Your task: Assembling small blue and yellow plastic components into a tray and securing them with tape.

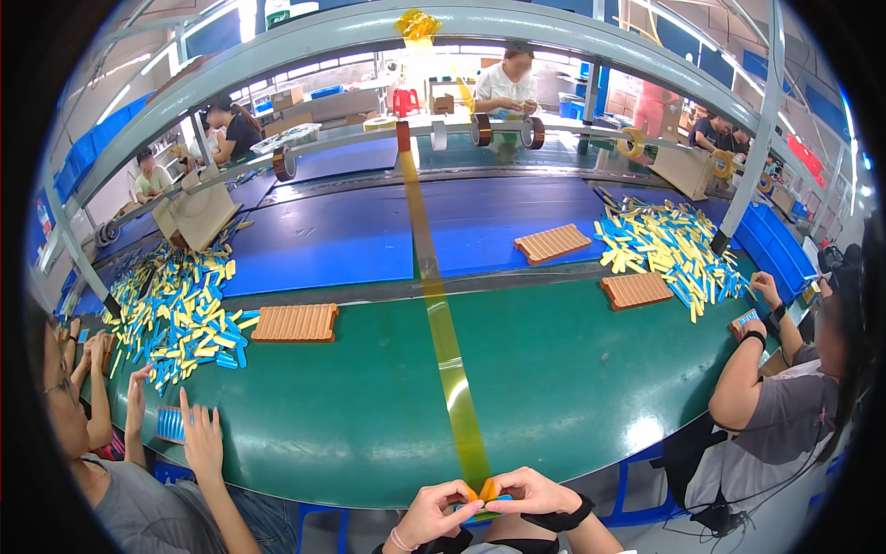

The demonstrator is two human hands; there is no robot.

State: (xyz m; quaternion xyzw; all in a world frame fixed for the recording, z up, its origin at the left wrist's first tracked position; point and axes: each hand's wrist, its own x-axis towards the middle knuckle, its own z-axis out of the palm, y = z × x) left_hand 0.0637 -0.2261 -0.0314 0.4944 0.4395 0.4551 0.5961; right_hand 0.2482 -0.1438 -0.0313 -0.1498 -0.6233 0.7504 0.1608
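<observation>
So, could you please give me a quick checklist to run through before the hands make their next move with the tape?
1. Left hand on the small blue piece: ok.
2. Right hand on it too: ok.
3. Yellow tape strip reaches the hands unbroken: ok.
4. Tape lies flat, untwisted: ok.
5. Tape end stuck to the piece: cannot tell.
6. Green belt beside the strip free of parts: ok.

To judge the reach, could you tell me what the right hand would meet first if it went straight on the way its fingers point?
The left hand: the right hand points leftward across the small blue piece.
</observation>
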